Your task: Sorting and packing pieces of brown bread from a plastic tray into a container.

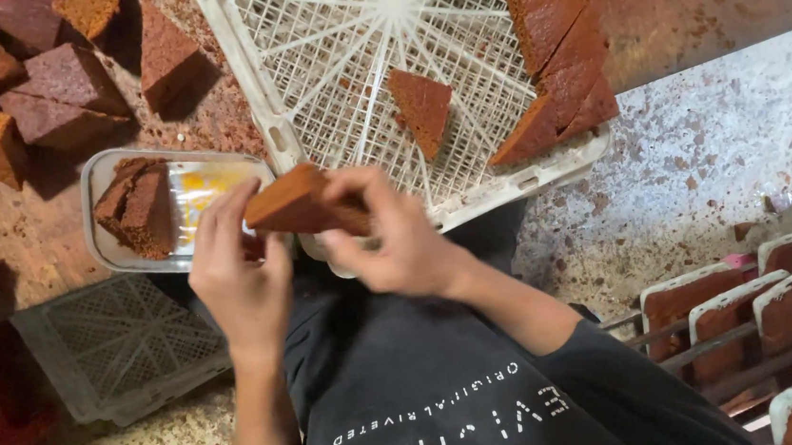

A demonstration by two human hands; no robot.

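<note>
Cake wedge (pixel 303 202) pinched between both hands above lap, long axis left to right; left hand (pixel 241 279) closed on one end, right hand (pixel 395 237) on other. Clear tray (pixel 102 241) just beyond, white crate (pixel 250 82) behind.

I had two hands, my left hand (pixel 239 265) and my right hand (pixel 388 237), and one brown cake piece (pixel 294 203) between them. I saw one big white grid tray (pixel 343 55) with one lone cake wedge (pixel 421 108). One small clear tray (pixel 107 195) sat close. One grey crate (pixel 120 342) lay below.
</note>
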